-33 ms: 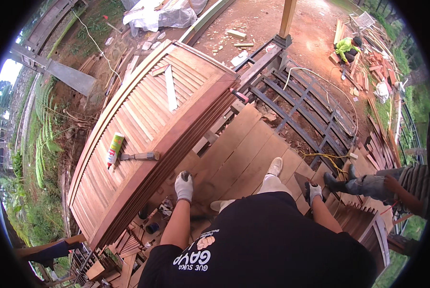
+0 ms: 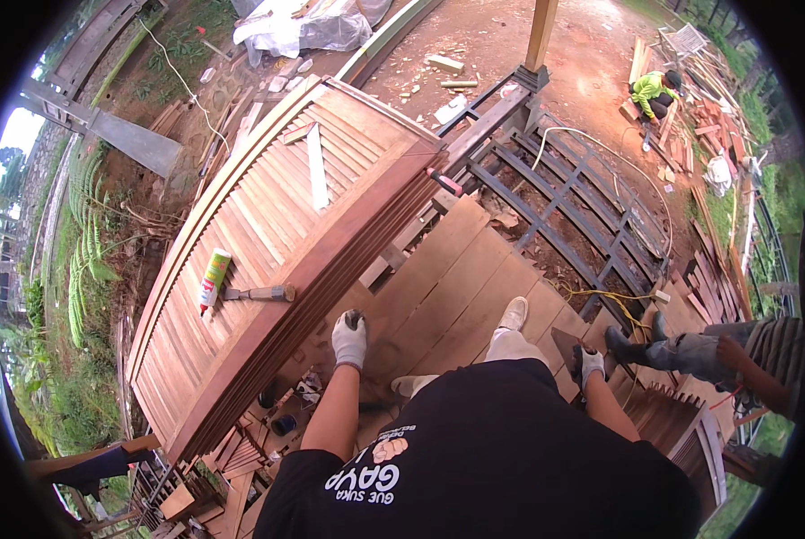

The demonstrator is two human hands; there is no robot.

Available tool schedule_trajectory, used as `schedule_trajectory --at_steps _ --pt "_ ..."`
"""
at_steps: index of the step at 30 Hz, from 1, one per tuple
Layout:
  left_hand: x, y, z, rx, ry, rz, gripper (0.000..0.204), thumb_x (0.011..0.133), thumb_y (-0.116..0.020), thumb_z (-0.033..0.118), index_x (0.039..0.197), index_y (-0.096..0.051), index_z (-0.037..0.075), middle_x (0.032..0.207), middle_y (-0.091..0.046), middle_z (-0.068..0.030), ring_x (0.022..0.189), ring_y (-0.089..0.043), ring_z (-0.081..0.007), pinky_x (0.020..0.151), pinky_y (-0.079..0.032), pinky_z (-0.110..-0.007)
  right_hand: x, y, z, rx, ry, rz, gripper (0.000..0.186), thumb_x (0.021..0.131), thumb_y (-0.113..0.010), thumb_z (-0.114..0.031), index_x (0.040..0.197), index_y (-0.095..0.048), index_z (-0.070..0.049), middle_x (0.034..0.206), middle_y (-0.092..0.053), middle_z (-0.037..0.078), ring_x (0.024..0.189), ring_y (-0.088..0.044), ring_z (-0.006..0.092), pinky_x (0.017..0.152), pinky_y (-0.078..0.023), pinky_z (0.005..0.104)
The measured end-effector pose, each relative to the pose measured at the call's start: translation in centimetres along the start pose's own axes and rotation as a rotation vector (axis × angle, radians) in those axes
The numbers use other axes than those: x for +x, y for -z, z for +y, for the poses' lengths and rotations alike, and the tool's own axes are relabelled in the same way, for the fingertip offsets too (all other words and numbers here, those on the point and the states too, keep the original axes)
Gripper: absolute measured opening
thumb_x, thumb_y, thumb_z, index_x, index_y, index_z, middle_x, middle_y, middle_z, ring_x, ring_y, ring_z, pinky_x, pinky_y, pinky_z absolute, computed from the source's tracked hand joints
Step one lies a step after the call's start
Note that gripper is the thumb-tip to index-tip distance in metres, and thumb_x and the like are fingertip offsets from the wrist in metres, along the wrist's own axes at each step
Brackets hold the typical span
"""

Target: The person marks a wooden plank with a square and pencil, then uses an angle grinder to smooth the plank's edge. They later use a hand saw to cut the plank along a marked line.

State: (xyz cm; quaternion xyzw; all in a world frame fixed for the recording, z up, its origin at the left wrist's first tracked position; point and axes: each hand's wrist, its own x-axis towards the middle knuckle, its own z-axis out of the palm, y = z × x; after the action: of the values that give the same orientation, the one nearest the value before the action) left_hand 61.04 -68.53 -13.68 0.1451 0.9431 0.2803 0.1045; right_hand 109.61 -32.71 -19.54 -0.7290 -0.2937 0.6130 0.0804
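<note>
My left hand (image 2: 347, 340), in a white glove, is closed beside the edge of a large slatted wooden panel stack (image 2: 268, 251); something small and dark at its fingertips is unclear. My right hand (image 2: 590, 364), also gloved, grips a dark, flat triangular object (image 2: 567, 349) near my leg. On the slats lie a white and green squeeze bottle (image 2: 214, 280), a brush-like tool (image 2: 263, 293) and a pale straight strip (image 2: 318, 171). A red and black tool (image 2: 444, 181) sits at the panel's far end.
Plywood boards (image 2: 452, 296) form the floor underfoot, beside a dark metal grid frame (image 2: 573, 216) with cords. A co-worker's legs in boots (image 2: 690, 350) are close on my right; a crouching person in yellow-green (image 2: 649, 94) is among scrap wood. A timber post (image 2: 540, 36) stands ahead.
My left hand has shifted slightly upward, toward the panel's far end. The crouching person's upper body has moved a little. Otherwise little differs.
</note>
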Motion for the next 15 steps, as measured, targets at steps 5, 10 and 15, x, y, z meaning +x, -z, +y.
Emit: schedule_trajectory --at_steps 5,10,15 --pt "8.7 -7.7 11.3 -0.034 -0.099 0.159 0.034 0.088 -0.065 0.026 0.114 -0.066 0.004 0.116 -0.065 -0.0193 0.109 -0.061 -0.0370 0.097 -0.048 -0.043 3.5 6.5 -3.6 -0.046 -0.033 0.054 0.019 0.089 -0.069 -0.026 0.098 -0.060 -0.012 0.068 -0.057 0.006 0.052 -0.057 0.0224 0.042 -0.045 0.0361" --pt "15.6 -7.7 20.5 -0.049 -0.114 0.216 0.037 0.093 -0.062 0.033 0.114 -0.066 0.003 0.115 -0.065 -0.0190 0.109 -0.060 -0.0361 0.097 -0.046 -0.045 6.8 10.0 -9.3 -0.175 0.187 0.038 0.032 0.090 -0.066 -0.025 0.114 -0.060 -0.005 0.081 -0.062 0.008 0.060 -0.061 0.0195 0.049 -0.052 0.0329" --pt "21.3 -7.7 20.7 0.047 0.009 0.316 0.040 0.091 -0.064 0.038 0.116 -0.067 0.007 0.117 -0.065 -0.0170 0.113 -0.059 -0.0357 0.099 -0.045 -0.045 5.9 5.7 -17.5 -0.280 0.338 0.104 0.017 0.091 -0.068 -0.020 0.099 -0.064 -0.006 0.070 -0.059 0.003 0.050 -0.055 0.0136 0.045 -0.048 0.0298"
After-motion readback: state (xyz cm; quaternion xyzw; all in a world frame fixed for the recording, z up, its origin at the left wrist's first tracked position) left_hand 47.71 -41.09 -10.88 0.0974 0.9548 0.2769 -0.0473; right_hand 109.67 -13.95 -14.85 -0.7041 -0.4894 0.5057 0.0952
